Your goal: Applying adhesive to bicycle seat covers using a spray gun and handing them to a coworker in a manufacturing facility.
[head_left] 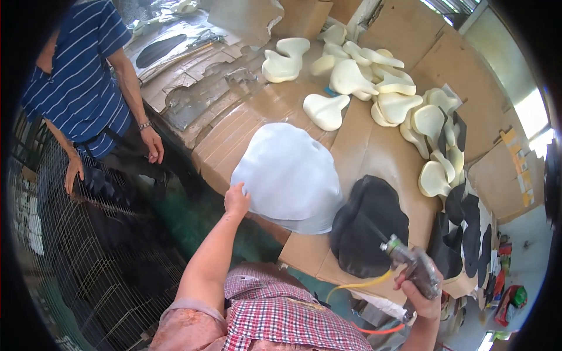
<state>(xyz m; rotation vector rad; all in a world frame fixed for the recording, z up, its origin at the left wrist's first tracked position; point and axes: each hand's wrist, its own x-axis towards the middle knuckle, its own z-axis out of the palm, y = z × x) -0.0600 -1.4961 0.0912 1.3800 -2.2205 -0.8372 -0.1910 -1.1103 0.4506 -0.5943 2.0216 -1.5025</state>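
My left hand (pixel 237 200) grips the left edge of a stack of pale grey, rounded sheets (pixel 290 172) on the cardboard-covered table. The fingertips lie over the rim of the stack; the thumb is hard to make out. In my right hand (pixel 422 295) is a spray gun (pixel 414 268), its green-ringed nozzle pointing up and left. The fingers are wrapped around its handle. A yellow hose (pixel 360 284) and an orange hose (pixel 379 331) run near the gun. Just beyond the nozzle lies a stack of black, rounded sheets (pixel 370 228), beside the pale stack.
Cream saddle-shaped foam pads (pixel 351 78) are heaped along the table's far right. Black cut pieces (pixel 448 245) lie at the right edge. Brown cardboard (pixel 225 131) covers the tabletop. At the left a person in a striped shirt (pixel 88 76) stands beside a wire rack (pixel 88 245).
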